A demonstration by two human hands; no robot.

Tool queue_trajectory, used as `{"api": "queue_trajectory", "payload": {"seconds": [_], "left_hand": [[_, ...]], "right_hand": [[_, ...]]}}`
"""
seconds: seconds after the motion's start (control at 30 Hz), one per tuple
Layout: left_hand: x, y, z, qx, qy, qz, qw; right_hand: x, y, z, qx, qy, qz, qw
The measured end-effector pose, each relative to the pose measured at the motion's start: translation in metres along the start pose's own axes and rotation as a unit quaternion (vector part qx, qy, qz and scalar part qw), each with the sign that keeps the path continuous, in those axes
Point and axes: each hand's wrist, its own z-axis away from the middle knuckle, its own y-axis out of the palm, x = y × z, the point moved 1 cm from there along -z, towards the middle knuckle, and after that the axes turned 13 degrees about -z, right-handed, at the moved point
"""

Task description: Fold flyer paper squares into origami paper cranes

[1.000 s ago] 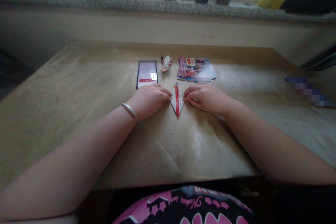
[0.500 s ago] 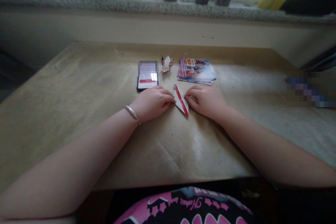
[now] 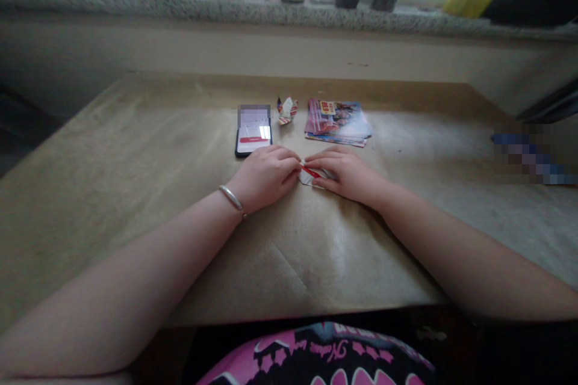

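Note:
A small folded piece of printed paper (image 3: 309,175), white with a red stripe, lies on the brown paper-covered table (image 3: 135,162) between my two hands. My left hand (image 3: 264,174), with a silver bracelet at the wrist, has its fingers curled and pinches the paper's left side. My right hand (image 3: 347,171) presses on the paper's right side with fingers closed over it. Most of the piece is hidden under my fingertips.
A phone (image 3: 253,135) with a lit screen lies just beyond my left hand. A small folded paper figure (image 3: 286,109) and a stack of colourful leaflets (image 3: 336,121) sit behind it. Bottles and jars line the window ledge (image 3: 289,9) at the back.
The folded paper stood as an upright diamond, then tilted right, and now lies flattened and turned sideways under my fingers. Both hands have closed in together over it.

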Motion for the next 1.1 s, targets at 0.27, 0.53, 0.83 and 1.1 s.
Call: {"api": "queue_trajectory", "payload": {"seconds": [0.27, 0.53, 0.83, 1.1], "left_hand": [[0.002, 0.0, 0.001, 0.055, -0.023, -0.011, 0.998], [-0.003, -0.005, 0.001, 0.085, -0.048, -0.053, 0.994], [-0.001, -0.002, -0.001, 0.086, -0.079, -0.03, 0.993], [0.002, 0.003, 0.001, 0.086, -0.059, -0.006, 0.995]], "right_hand": [[-0.003, -0.001, 0.002, -0.015, -0.002, -0.025, 1.0], [0.014, -0.01, 0.003, -0.018, 0.07, 0.087, 0.994], [0.009, -0.007, 0.002, -0.009, 0.055, 0.05, 0.997], [-0.003, -0.001, 0.003, -0.037, 0.025, -0.023, 0.999]]}}
